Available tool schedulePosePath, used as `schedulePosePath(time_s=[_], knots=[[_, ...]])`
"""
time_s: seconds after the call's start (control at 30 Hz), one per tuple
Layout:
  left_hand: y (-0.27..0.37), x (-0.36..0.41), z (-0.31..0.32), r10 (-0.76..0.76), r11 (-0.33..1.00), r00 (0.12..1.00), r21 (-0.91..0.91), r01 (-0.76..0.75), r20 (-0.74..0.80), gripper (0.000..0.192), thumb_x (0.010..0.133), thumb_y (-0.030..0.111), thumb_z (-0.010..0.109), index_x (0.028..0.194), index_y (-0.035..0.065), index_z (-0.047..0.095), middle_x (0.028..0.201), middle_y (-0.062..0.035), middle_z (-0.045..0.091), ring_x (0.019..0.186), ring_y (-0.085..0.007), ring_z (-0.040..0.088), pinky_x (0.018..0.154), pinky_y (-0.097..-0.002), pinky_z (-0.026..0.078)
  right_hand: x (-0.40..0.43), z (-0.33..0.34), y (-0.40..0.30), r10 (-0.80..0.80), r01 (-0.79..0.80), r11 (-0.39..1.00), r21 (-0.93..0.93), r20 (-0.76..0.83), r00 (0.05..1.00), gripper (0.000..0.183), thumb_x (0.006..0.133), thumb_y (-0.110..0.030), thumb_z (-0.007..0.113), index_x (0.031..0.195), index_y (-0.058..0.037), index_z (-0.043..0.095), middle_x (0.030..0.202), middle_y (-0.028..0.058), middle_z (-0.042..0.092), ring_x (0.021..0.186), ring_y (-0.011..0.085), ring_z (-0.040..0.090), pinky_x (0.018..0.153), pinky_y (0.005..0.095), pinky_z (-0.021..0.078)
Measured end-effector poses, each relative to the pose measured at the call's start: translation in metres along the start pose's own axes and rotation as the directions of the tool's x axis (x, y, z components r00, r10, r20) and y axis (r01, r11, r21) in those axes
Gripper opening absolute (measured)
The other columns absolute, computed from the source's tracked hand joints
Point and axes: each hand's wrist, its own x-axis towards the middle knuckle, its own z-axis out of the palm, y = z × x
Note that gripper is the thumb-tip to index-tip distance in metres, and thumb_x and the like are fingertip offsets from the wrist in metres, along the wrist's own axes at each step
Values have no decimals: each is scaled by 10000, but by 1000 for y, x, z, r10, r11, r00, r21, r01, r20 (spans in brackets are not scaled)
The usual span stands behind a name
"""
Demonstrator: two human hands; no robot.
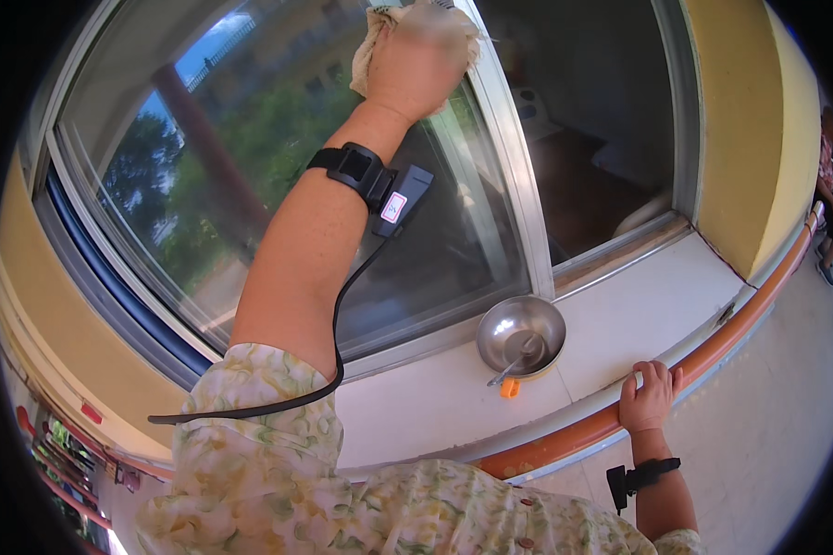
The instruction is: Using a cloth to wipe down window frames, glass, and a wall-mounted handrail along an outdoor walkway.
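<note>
My left hand (pixel 420 66) is raised to the top of the view, its fingers on a cream cloth (pixel 365 64) against the glass pane (pixel 298 180) beside the aluminium window frame (pixel 507 149). The fingertips are partly blurred. Lower right, my right hand (pixel 649 397) grips an orange-brown handrail (pixel 555 440) along the front of the sill. Between the two, a stainless steel bowl (pixel 496 333) stands on the pale window sill (pixel 416 409). A metal utensil (pixel 516 365) leans over the bowl's near rim, and a small orange plastic piece (pixel 509 388) sits beside that rim.
Right of the frame, a window opening (pixel 597 139) shows a dark room. A yellow wall (pixel 743 139) borders it. At the far right, a person (pixel 829 201) stands on the tiled floor (pixel 750 416). A black cable (pixel 305 400) runs from my left wrist device (pixel 402 201) across my sleeve.
</note>
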Motion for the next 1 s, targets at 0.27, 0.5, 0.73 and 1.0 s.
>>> schedulePosePath(time_s=[0.27,0.5,0.73,1.0], knots=[[55,-125,2,237,971,919,-113,-212,314,489,684,241,634,1142,85,563,1224,-129,505,1203,-300,407,1067,-458,216,-4,1,6,-42,44,998,-42,29,999,176,772,-180,502,880,-86,605,954,98,577,1002,265,508,1039,479,173],[64,-227,-11,227,974,836,-114,-196,499,366,681,237,610,1014,87,636,1109,-72,585,1155,-230,450,1071,-431,199,1,6,5,-26,39,992,-117,112,993,177,785,-219,508,874,-116,622,1002,79,578,1038,256,502,1052,472,166],[66,-356,-16,173,985,873,-57,-165,456,297,683,200,547,936,102,668,1048,-47,613,1146,-232,471,1092,-419,207,2,10,18,33,17,960,-280,175,984,267,836,-294,430,889,-126,631,1011,42,604,1009,224,531,994,416,243],[23,-459,-74,-17,998,779,58,-25,627,309,680,218,553,936,89,667,999,-52,623,1118,-240,474,1092,-469,187,12,27,57,-44,87,959,-271,163,986,330,845,-332,421,958,-94,620,1008,82,599,981,256,532,909,413,325]])
